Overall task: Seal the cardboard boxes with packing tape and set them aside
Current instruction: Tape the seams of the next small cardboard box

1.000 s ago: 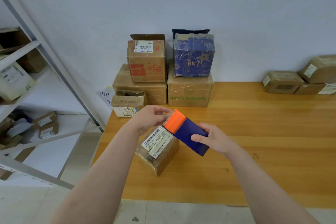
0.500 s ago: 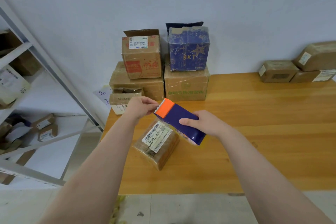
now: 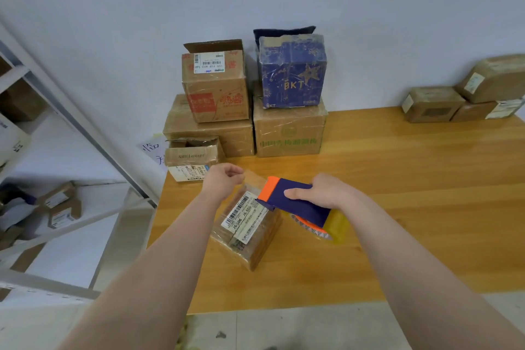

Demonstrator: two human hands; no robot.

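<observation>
A small brown cardboard box (image 3: 250, 239) with white barcode labels lies on the wooden table (image 3: 397, 207), wrapped in clear tape. My right hand (image 3: 321, 192) grips a blue and orange tape dispenser (image 3: 289, 199) over the box's right side, its tape roll (image 3: 326, 226) showing below. My left hand (image 3: 224, 182) pinches the free end of the clear tape strip (image 3: 252, 179), stretched from the dispenser's orange tip over the box's far end.
A stack of larger boxes (image 3: 216, 79) and a blue BKT box (image 3: 292, 71) stand against the wall behind. A small open box (image 3: 191, 158) sits at the table's left corner. More taped boxes (image 3: 434, 104) lie at the far right. Metal shelving (image 3: 56, 122) stands to the left.
My right hand has drawn the dispenser to the right and lower, beside the box. My left hand stays at the box's far end, with the tape now stretched between them.
</observation>
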